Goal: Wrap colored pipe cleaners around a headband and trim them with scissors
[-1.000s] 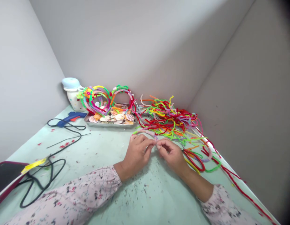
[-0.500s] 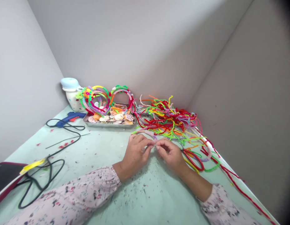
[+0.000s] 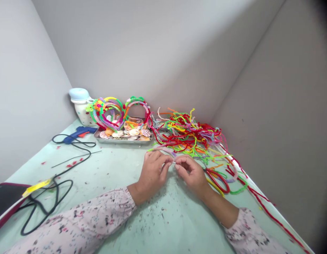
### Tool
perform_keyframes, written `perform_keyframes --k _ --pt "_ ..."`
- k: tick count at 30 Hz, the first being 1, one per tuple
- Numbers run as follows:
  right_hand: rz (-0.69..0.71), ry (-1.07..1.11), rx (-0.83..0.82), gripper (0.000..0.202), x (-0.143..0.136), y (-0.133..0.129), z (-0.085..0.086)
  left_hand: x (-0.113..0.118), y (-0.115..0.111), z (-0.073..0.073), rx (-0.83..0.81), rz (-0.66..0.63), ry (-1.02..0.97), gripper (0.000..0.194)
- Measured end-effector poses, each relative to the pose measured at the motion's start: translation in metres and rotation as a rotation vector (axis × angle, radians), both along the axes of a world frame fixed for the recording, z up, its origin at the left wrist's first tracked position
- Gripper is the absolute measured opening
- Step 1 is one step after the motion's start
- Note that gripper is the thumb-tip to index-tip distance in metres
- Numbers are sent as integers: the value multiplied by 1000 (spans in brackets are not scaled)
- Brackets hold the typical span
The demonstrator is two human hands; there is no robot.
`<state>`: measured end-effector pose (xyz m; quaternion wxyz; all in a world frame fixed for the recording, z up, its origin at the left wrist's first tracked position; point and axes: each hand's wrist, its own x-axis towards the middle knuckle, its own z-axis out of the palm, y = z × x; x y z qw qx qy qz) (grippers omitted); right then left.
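Both hands meet over the middle of the green table [image 3: 121, 169]. My left hand [image 3: 154, 173] is closed in a pinch, its fingertips on one end of a small pale thing too tiny to make out. Facing it, my right hand [image 3: 192, 174] pinches the other end of the same spot, fingertips almost touching the left ones. Just behind the fingers curves a fuzzy headband [image 3: 165, 149] in pink, lilac and green, partly hidden by the left hand. Red-handled scissors [image 3: 218, 180] lie beside my right hand.
A metal tray [image 3: 123, 141] of shells stands at the back, with colourful fuzzy headbands [image 3: 110, 114] on it. Tangled pipe cleaners [image 3: 189, 130] spread at the back right. On the left are a blue glue gun [image 3: 78, 134], a lidded cup [image 3: 83, 109] and a looping dark cable [image 3: 57, 201].
My left hand has shifted very slightly to the left, and the fingertips of the two hands are a little farther apart. Both stay pinched.
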<state>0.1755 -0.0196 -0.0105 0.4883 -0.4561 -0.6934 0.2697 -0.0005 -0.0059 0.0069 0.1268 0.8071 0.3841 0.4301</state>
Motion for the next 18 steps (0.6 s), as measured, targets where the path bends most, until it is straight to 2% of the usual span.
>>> perform_keyframes --k 6,10,18 --pt "-16 -40 -19 18 1 1 -4 0 -1 -1 1 -8 16 13" --pt "-17 -106 43 15 0 2 -3 0 0 -3 -1 -15 33 13" --pt "-7 -134 44 12 -1 2 -1 1 1 -6 20 -50 6 9"
